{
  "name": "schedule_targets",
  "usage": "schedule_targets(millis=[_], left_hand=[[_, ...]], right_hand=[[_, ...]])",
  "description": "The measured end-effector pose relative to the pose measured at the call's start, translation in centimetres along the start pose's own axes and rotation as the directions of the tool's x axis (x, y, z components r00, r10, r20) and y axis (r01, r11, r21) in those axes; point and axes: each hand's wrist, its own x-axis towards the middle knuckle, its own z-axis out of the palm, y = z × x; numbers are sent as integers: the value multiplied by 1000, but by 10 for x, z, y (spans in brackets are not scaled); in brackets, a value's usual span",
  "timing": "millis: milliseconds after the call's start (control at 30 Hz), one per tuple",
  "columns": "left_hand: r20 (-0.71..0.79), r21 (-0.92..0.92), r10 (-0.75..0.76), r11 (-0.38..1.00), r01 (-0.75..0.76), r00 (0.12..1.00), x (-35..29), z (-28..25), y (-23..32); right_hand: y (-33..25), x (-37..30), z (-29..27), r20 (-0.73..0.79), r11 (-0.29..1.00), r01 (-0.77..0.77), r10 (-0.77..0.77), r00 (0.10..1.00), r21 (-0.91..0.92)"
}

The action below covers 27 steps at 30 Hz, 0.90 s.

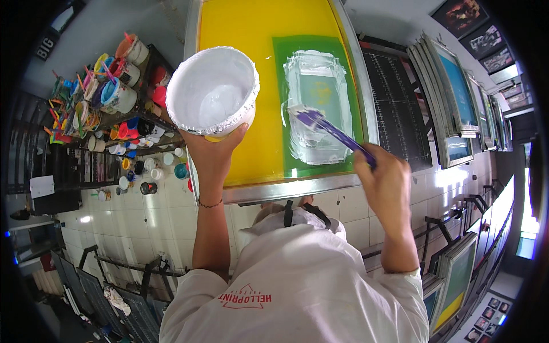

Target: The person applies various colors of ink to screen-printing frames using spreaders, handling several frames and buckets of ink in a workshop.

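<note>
My left hand (210,150) is closed around the lower side of a white plastic bucket (214,94), tilted so its mouth faces me. White ink or paint coats its inside and crusts the rim. A purple spatula (329,127) is in my right hand (384,178), gripped by its handle. Its white-smeared tip is over, and seems to touch, white ink (293,134) spread thickly around a rectangle on a silk screen. The screen has yellow mesh (243,23), a green stencil block (280,63) and a metal frame (286,190). A faint yellow print shows inside the rectangle.
On the left, a rack (128,108) holds several ink tubs with stirring sticks, and more pots (150,164) stand on the tiled floor (137,223). Beyond the screen's right edge lies a black board (394,103). Framed screens (452,86) lean farther right.
</note>
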Motion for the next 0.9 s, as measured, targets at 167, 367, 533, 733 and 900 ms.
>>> schedule_targets(millis=[167, 367, 533, 733, 900], left_hand=[[16, 4, -28, 1000, 28, 999, -1, -12, -3], [63, 91, 6, 996, -12, 998, -4, -15, -6], [87, 9, 3, 1000, -4, 996, -5, -14, 0], [78, 31, 47, 998, -50, 996, -3, -5, -4], [90, -45, 68, 997, -64, 994, -3, 7, -2]], right_hand=[[-15, -53, -20, 63, 990, -7, 16, 998, -140], [-29, -51, 5, 14, 966, -12, 16, 1000, -259], [-27, -59, -9, 73, 957, 49, -30, 997, -287], [-4, -74, -3, 34, 982, -56, 63, 997, -183], [20, -50, 14, -15, 999, -42, 42, 999, -10]])
